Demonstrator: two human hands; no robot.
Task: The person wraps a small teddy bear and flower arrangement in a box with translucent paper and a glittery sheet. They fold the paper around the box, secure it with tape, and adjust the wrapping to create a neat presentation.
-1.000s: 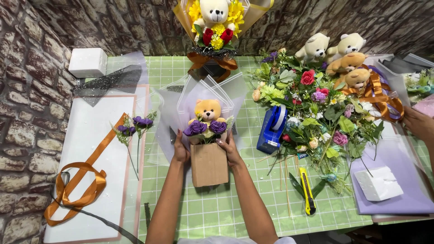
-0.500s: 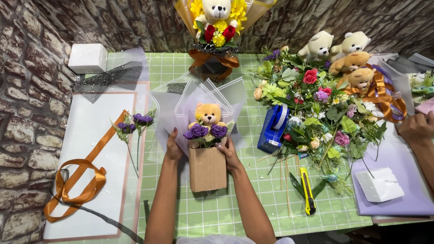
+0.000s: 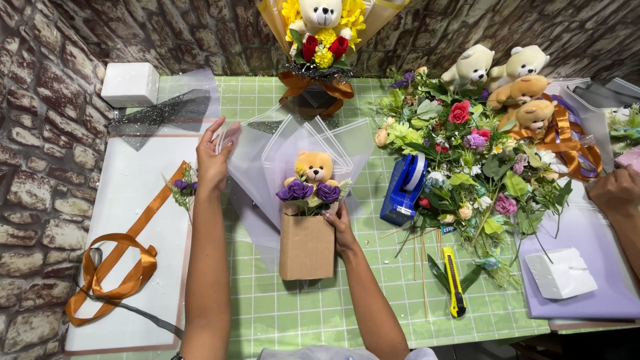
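A small bouquet lies on the green mat: a tan teddy bear [image 3: 313,168] with purple roses [image 3: 308,192], its base wrapped in brown paper [image 3: 307,247]. Translucent white wrapping sheets [image 3: 267,157] fan out behind it. My right hand [image 3: 339,225] grips the right side of the brown paper base. My left hand [image 3: 215,155] is raised at the left, fingers pinching the edge of a translucent sheet.
A blue tape dispenser [image 3: 405,188], loose artificial flowers [image 3: 470,160], a yellow cutter [image 3: 454,282] and several small teddy bears [image 3: 510,80] lie right. A finished bear bouquet [image 3: 321,40] stands behind. Orange ribbon [image 3: 117,267] lies left. Another person's hand [image 3: 617,190] is at far right.
My left hand has left the bouquet's left side and moved up and left, taking the edge of a wrapping sheet. My right hand stays on the brown paper.
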